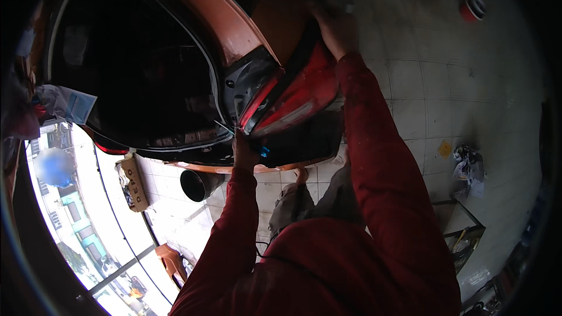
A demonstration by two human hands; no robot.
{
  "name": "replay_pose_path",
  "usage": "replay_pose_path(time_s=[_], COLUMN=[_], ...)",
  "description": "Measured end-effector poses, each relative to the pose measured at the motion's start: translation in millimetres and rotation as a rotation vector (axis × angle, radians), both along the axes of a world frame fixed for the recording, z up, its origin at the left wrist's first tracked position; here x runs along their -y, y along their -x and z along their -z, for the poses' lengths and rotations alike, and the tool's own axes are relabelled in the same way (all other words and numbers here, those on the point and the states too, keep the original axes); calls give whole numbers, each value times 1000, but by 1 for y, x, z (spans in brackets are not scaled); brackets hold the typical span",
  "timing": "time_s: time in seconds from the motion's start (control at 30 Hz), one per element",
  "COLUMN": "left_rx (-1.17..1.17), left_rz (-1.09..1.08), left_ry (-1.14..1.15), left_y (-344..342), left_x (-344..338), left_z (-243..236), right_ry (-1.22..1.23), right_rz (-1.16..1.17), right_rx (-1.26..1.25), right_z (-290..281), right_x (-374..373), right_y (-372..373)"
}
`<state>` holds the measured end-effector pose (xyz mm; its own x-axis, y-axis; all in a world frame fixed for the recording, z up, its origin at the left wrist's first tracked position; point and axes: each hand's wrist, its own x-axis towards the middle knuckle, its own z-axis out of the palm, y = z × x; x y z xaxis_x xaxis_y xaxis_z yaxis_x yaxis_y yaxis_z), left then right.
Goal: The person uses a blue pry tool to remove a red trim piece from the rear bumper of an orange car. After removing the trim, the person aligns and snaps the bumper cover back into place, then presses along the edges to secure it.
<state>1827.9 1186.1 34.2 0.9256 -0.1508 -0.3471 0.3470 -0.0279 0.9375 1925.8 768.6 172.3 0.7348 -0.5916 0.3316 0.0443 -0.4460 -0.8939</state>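
One fisheye view looks steeply down from head height, close above the wearer's torso (pixel 328 266), toward the tiled floor (pixel 407 111).

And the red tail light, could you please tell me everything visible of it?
The red tail light looks like glossy plastic, with a pale streak along its lower part and a black border at upper left. It slants at the corner of the orange car, narrowing toward the left hand. The right hand is at its wide end; exact contact, and whether it is fastened, are unclear.
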Motion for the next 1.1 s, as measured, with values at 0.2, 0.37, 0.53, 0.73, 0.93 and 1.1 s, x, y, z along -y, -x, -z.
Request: replay_pose_path(time_s=[0.2, 0.37, 0.53, 0.73, 0.93, 1.1], left_rx=[394, 433, 494, -103, 261, -62], left_rz=[284, 215, 258, 38, 18, -82], left_ry=[-661, -755, -928, -403, -724, -429], left_y=[52, 93, 95, 119, 161, 141], left_x=[-6, -7, -23, -44, -67, -57], left_z=[2, 23, -1, -15, -37, -112], right_ry=[-352, -356, -759, -909, -1101, -1340], right_rz=[-131, -33, 18, 137, 134, 92], right_rx=[-228, -297, -188, -292, -297, -326], right_z=[-18, 26, 74, 63, 51, 37], right_x=[-5, -16, 3, -29, -59, -70], right_y=[23, 72, 122, 187, 238, 271])
